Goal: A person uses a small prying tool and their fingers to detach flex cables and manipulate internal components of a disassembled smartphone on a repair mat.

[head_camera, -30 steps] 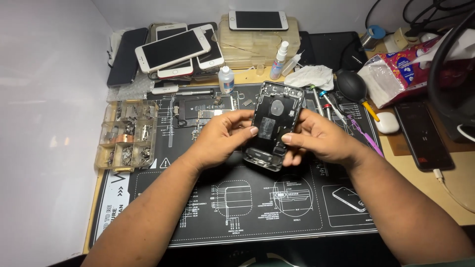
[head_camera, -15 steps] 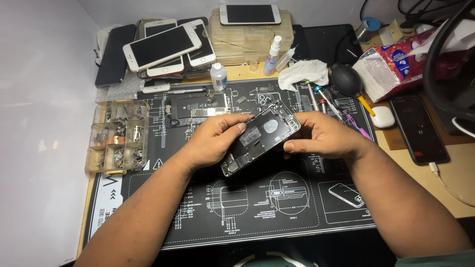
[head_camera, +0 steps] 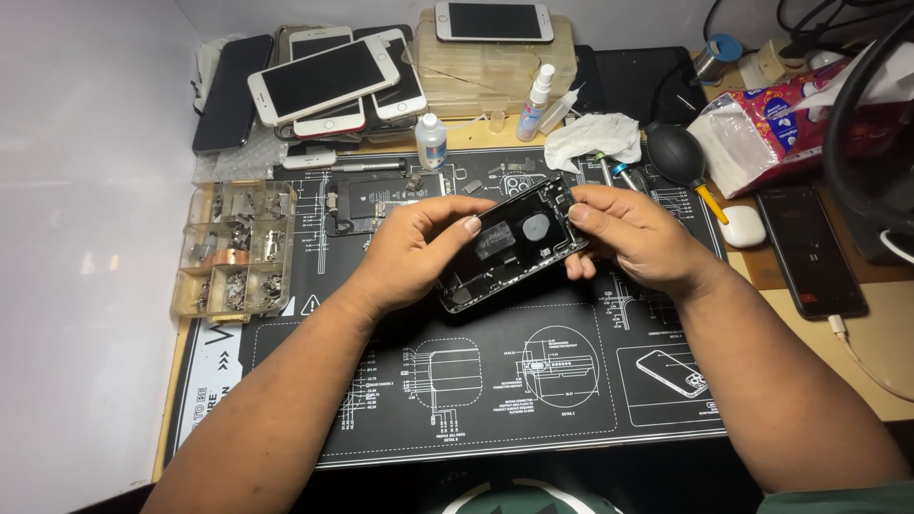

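An opened black phone housing, its inside facing up, is held tilted above the black repair mat. My left hand grips its lower left side, with the thumb laid across the inner surface. My right hand holds the upper right end, fingertips pinching the top edge near the corner. Small parts and a round patch show inside the housing.
A clear tray of small metal parts sits left of the mat. Several phones are stacked at the back with small bottles, a crumpled tissue and a black air blower. A dark phone on a cable lies right.
The housing has been turned from nearly upright to a slanted, more sideways position. Both hands shifted with it, the right one moving to the upper end.
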